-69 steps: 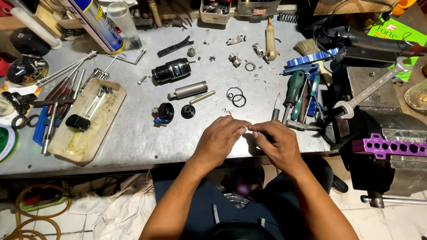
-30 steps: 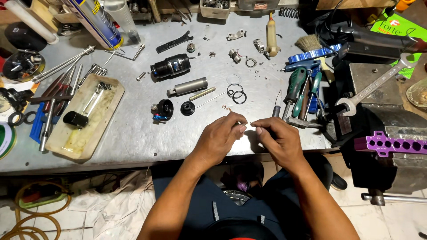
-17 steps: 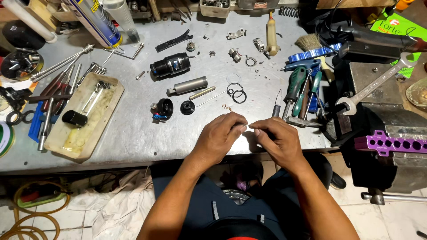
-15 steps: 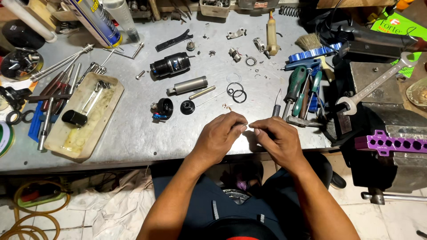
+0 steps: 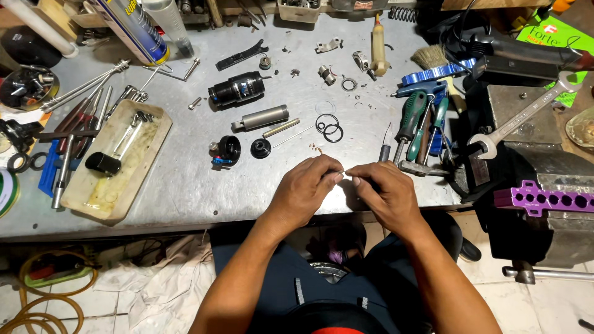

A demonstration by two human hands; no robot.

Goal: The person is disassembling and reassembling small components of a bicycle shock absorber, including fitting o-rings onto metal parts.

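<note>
At the lower middle of the frame, the left hand (image 5: 304, 193) and right hand (image 5: 385, 193) met fingertip to fingertip over the near edge of the metal workbench (image 5: 185, 198), pinching a tiny part (image 5: 344, 172) too small to identify. Just above lay black O-rings (image 5: 329, 127), then a grey cylinder (image 5: 260, 117) and a black cylinder (image 5: 236, 90) farther up.

dull, scuffed grey metal on the tabletop (image 5: 185, 179). glossy black rubber o-rings (image 5: 329, 127). smooth matt metal cylinder (image 5: 260, 117).
</note>
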